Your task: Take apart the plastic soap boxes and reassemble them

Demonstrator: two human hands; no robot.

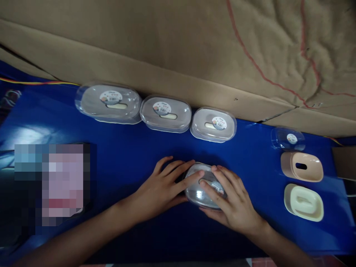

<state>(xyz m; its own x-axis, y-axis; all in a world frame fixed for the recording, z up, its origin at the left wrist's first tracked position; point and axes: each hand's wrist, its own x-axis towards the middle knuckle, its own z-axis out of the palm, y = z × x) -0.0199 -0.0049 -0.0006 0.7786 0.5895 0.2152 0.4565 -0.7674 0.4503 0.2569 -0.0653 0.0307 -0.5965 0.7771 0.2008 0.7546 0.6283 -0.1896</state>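
Both hands are around an oval container [198,194] with a clear lid and a round label, low in the middle of the blue table. My left hand [169,181] grips its left side, with one finger stretched over the lid. On the right side, my right hand [229,196] grips it, its fingers on the lid and its thumb side at the near edge. Beyond them stand three similar lidded grey containers: a left one [91,102], a middle one [167,124] and a right one [207,134], each with a round label.
At the right are a clear lid [283,139], a peach tray [313,168] with a slot and a cream dish [290,200]. Brown paper [167,44] rises behind the blue table [125,148]. A pixelated patch [62,181] covers an object at the left.
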